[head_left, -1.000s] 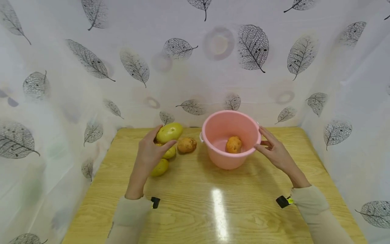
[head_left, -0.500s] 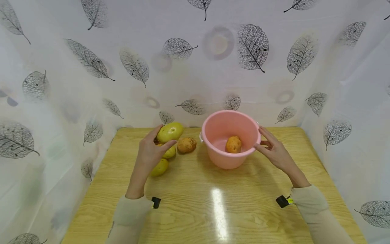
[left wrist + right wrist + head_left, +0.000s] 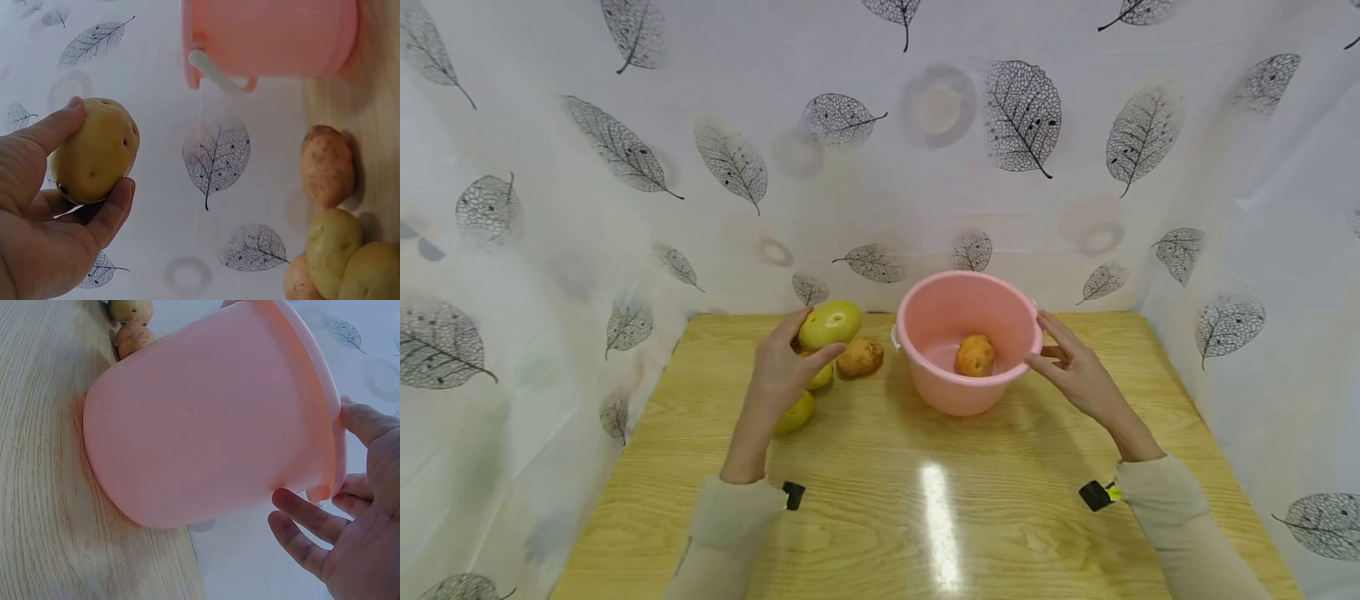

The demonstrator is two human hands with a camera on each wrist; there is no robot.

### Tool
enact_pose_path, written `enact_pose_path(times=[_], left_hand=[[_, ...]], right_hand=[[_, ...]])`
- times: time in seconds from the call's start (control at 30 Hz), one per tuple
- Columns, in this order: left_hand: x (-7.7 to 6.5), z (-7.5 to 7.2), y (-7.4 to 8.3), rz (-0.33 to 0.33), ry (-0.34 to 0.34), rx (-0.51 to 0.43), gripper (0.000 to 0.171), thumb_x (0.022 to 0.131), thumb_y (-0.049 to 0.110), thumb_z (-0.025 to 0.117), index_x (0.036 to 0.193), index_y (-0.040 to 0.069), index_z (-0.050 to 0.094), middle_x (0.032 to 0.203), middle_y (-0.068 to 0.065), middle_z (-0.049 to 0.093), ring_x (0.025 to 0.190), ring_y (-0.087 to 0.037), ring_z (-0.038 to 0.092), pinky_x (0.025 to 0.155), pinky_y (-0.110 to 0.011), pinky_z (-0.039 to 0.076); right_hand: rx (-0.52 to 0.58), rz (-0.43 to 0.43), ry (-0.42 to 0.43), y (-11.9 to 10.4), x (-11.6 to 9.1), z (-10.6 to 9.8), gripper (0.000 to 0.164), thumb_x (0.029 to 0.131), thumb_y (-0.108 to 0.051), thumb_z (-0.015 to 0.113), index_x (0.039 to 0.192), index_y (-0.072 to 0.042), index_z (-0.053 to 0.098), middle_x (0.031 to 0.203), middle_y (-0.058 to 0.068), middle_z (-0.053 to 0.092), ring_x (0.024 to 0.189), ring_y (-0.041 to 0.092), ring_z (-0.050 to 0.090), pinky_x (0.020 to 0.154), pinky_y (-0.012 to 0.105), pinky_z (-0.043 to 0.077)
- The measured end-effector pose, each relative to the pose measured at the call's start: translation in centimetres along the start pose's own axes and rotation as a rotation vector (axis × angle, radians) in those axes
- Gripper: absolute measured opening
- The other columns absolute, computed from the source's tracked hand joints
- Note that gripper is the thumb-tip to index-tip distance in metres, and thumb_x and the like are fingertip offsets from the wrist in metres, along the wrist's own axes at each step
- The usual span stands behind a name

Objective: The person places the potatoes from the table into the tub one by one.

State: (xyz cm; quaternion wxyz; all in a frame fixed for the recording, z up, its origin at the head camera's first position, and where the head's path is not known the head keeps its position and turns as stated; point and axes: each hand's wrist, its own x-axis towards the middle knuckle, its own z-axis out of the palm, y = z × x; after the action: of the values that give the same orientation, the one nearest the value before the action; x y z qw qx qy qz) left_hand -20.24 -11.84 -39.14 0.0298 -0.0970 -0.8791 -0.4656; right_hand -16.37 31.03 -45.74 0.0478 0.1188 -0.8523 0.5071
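My left hand (image 3: 781,367) holds a smooth yellow potato (image 3: 831,325) between thumb and fingers, raised above the other potatoes. In the left wrist view this potato (image 3: 97,153) shows small dark eyes. A pink bucket (image 3: 958,396) stands upright on the table, right of the left hand. Inside it lies one orange-brown potato (image 3: 975,357). My right hand (image 3: 1078,375) holds the bucket's right rim, thumb on the near side and fingers farther back. From the right wrist, two fingers (image 3: 306,515) reach along the bucket's outer wall (image 3: 206,419).
A brown potato (image 3: 861,357) lies on the wooden table (image 3: 850,500) left of the bucket. Two yellow potatoes (image 3: 334,250) and a brownish one (image 3: 300,281) cluster beside it, partly behind the left hand in the head view. A leaf-print curtain (image 3: 880,200) surrounds the table.
Over the last half second my left hand has shifted slightly right with the yellow potato, toward the bucket. The right hand and bucket have stayed in place.
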Motion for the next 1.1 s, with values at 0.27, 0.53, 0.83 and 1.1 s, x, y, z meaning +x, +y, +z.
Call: enact_pose_path(times=[0.27, 0.53, 0.83, 1.1], left_hand=[[0.6, 1.4, 0.6, 0.008, -0.001, 0.044, 0.085, 0.087, 0.039, 0.084, 0.155, 0.005, 0.045, 0.151, -0.018, 0.052, 0.129, -0.035, 0.056, 0.103, -0.049, 0.05], [1.5, 3.3, 1.8, 0.018, -0.03, 0.001, 0.086, 0.085, 0.039, 0.086, 0.154, 0.005, 0.048, 0.152, -0.018, 0.052, 0.136, -0.036, 0.051, 0.111, -0.05, 0.044], [2.4, 5.8, 3.3, 0.052, -0.057, -0.027, 0.085, 0.083, 0.037, 0.088, 0.151, 0.004, 0.05, 0.14, -0.015, 0.061, 0.115, -0.028, 0.061, 0.096, -0.044, 0.054], [2.9, 7.9, 4.4, 0.095, -0.103, -0.043, 0.079, 0.085, 0.034, 0.087, 0.149, 0.001, 0.052, 0.138, -0.016, 0.063, 0.12, -0.028, 0.062, 0.1, -0.042, 0.054]], right_hand=[[-0.003, -0.002, 0.003, 0.0, 0.0, 0.0, 0.074, 0.103, -0.011, 0.065, 0.165, -0.012, 0.024, 0.17, 0.016, 0.017, 0.124, 0.045, 0.059, 0.087, 0.009, 0.049], [0.005, -0.001, -0.001, 0.0, 0.0, 0.0, 0.073, 0.104, -0.011, 0.064, 0.165, -0.012, 0.024, 0.17, 0.016, 0.016, 0.125, 0.044, 0.059, 0.087, 0.01, 0.049], [-0.002, 0.002, -0.001, 0.1, 0.0, 0.0, 0.074, 0.104, -0.011, 0.065, 0.165, -0.012, 0.024, 0.17, 0.017, 0.017, 0.124, 0.042, 0.059, 0.087, 0.01, 0.05], [0.004, -0.005, 0.0, 0.1, 0.0, 0.1, 0.074, 0.103, -0.01, 0.065, 0.165, -0.011, 0.024, 0.17, 0.018, 0.018, 0.123, 0.042, 0.059, 0.087, 0.01, 0.05]])
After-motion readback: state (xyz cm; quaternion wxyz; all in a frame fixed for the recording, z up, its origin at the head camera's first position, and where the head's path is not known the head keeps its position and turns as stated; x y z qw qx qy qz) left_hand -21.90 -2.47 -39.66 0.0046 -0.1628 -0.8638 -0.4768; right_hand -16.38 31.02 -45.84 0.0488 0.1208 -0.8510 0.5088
